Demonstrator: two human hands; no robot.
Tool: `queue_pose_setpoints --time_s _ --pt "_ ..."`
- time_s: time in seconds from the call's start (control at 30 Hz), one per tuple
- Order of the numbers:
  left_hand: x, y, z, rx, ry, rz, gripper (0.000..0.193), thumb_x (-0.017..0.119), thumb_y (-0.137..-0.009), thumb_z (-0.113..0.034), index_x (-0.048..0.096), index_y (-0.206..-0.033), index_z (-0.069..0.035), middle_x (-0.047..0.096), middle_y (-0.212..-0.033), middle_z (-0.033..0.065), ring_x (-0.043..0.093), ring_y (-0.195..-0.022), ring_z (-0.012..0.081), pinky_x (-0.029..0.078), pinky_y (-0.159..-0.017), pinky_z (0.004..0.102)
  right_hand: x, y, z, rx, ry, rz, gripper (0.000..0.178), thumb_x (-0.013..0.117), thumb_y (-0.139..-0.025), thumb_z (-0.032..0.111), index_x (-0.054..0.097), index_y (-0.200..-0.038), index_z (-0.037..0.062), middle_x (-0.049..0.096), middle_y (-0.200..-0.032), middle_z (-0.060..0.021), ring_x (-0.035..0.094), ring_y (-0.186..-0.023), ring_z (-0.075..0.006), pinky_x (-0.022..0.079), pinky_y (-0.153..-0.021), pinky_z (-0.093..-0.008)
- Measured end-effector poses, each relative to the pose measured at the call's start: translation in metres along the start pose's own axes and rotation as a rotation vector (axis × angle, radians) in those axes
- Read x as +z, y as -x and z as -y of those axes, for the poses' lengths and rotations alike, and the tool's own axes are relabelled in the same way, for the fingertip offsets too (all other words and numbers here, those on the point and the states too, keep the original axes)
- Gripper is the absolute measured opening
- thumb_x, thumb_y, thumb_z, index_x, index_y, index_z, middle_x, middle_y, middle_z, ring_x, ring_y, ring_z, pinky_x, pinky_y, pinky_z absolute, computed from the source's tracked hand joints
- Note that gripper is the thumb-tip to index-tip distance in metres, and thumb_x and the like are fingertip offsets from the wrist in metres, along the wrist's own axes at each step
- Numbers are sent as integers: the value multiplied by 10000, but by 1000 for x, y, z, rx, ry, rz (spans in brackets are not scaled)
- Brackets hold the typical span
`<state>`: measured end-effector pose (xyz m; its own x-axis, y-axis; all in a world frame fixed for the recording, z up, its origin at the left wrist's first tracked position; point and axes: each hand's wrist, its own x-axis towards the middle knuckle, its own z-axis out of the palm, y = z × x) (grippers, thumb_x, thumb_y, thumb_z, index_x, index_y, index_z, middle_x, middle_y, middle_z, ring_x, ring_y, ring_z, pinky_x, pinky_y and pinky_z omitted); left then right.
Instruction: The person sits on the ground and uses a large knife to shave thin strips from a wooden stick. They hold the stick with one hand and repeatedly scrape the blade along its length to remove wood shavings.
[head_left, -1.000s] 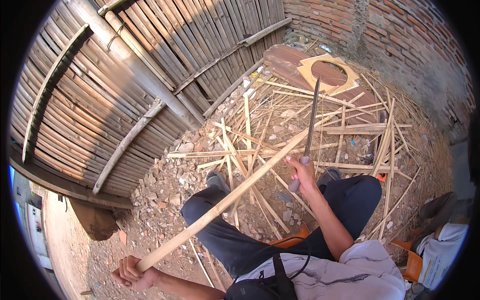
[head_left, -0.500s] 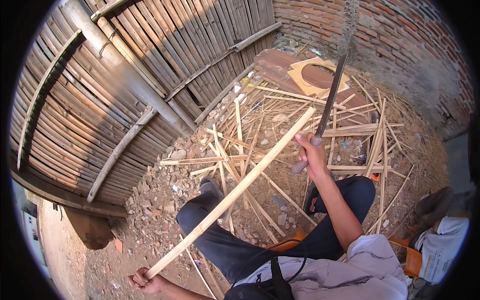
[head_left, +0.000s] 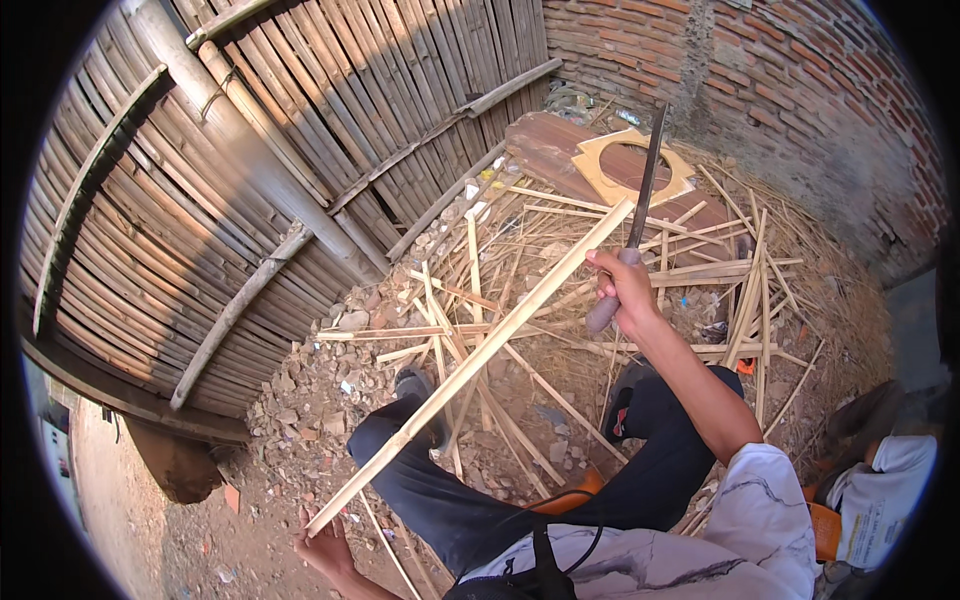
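A long pale bamboo strip (head_left: 478, 358) slants across my lap, its hollow side facing up and a node partway along it. My left hand (head_left: 330, 550) holds its lower end at the fingers. My right hand (head_left: 628, 288) is closed round the handle (head_left: 602, 314) of a long dark-bladed machete (head_left: 650, 180), which points up and away. The thumb and forefinger of that hand also touch the strip near its upper end. Blade and strip stand side by side, apart above the hand.
Many split bamboo strips (head_left: 525, 430) lie loose on rubble before my feet. Behind them are a brown board (head_left: 545, 140) and a yellowish panel with a round hole (head_left: 590, 170). A bamboo wall (head_left: 420, 90) rises left, a brick wall (head_left: 800, 110) right. Another person (head_left: 885, 500) is at lower right.
The bamboo strip has turned about its length, now showing its hollow side. My left hand has moved right and its fingers have loosened. The machete's tip has shifted slightly left.
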<state>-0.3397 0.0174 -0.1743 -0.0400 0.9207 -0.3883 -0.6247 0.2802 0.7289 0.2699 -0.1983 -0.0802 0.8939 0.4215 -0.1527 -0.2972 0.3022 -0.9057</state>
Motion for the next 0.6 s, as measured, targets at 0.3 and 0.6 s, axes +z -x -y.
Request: queue_pose_setpoints --time_s 0.3,0.6 --pt "134 78 -23 938 -1506 235 586 750 -859 -247 545 -1387 -95 451 -1495 154 370 -1392 368 296 -1152 556 2 1 -4 6 24 -43 294 780 -876 126 502 -777 116 588 -690 -36 418 -507 -70 379 -536 -278" --pt "233 99 61 993 -1842 1047 241 808 -872 -272 718 -915 -52 698 -902 88 628 -1072 260 475 -931 482 -22 -9 5 -122 103 -38 332 767 -893 138 482 -723 140 644 -702 -51 428 -485 -73 376 -481 -276"
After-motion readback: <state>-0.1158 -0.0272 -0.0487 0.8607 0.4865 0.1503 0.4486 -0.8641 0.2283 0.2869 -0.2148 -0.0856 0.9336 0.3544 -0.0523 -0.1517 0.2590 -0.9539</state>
